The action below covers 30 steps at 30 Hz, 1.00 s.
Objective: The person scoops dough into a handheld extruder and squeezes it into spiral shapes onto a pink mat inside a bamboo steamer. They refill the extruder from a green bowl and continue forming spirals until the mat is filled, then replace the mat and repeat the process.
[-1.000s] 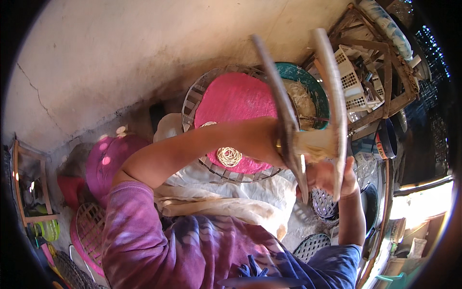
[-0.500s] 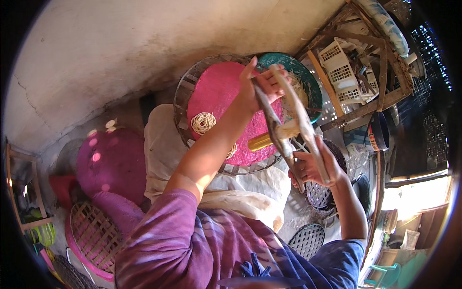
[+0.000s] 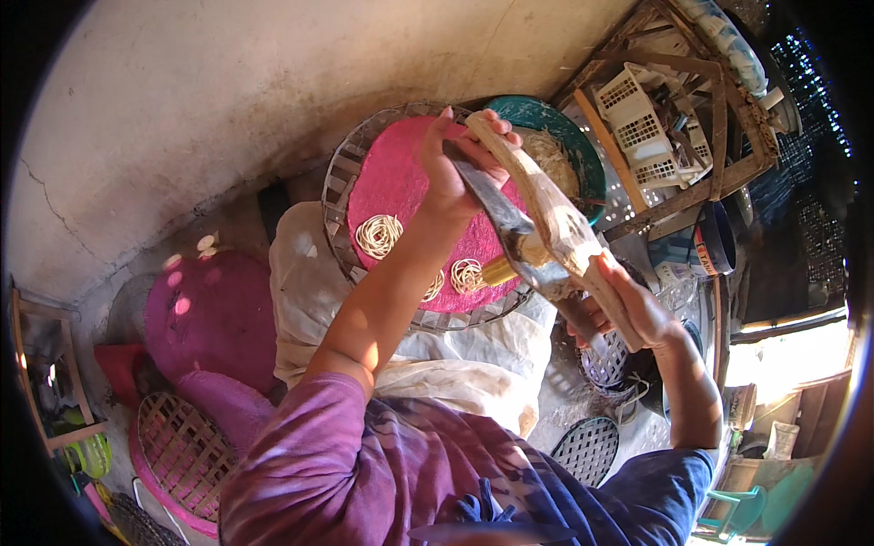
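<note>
Between both hands I hold a wooden hand press with two long bars, one pale and one dark. A brass-yellow cylinder sticks out of its middle. My left hand is closed around the far ends of the bars, and my right hand grips the near ends. Beneath lies a round pink sheet on a woven tray. On the sheet rest coils of pale strands: one at left, one partly behind my forearm, and one beside the cylinder's end.
A green basin with pale dough-like stuff stands behind the tray. Farther right are a wooden frame, a white plastic basket and a dark bucket. Pink round pieces and a lattice basket lie at left.
The press has shifted slightly left at its far end and tilted, with my hands still on it. A third coil now shows beside the cylinder's end, where none was visible before.
</note>
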{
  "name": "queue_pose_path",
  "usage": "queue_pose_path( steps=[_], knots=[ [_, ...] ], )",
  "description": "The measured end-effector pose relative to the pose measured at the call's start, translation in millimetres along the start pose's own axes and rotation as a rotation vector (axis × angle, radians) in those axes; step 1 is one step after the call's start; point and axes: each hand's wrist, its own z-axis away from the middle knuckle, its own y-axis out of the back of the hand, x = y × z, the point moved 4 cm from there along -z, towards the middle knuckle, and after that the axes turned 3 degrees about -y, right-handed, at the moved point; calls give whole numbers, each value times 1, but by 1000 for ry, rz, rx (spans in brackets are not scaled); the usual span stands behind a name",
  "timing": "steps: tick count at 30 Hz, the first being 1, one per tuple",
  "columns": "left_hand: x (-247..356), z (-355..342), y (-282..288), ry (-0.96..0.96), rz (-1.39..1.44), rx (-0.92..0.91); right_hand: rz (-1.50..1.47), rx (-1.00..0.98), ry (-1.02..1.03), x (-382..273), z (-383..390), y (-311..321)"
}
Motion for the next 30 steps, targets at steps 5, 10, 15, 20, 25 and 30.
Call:
queue_pose_path(
  steps=[5,10,15,20,25,30],
  knots=[
    [5,-13,-19,5,-35,-140,48,46,146,2,-6,4],
    [6,5,-8,18,-161,-9,-27,-14,38,23,-6,-3],
    [-24,4,20,42,-79,59,-30,29,31,38,-5,17],
    [-21,-3,34,36,72,-58,-600,-340,171,58,-50,17],
    [-11,1,45,-63,53,-90,-971,-571,351,98,-122,-12],
    [8,1,46,-186,62,-137,-664,-522,206,123,-155,-2]
  ],
)
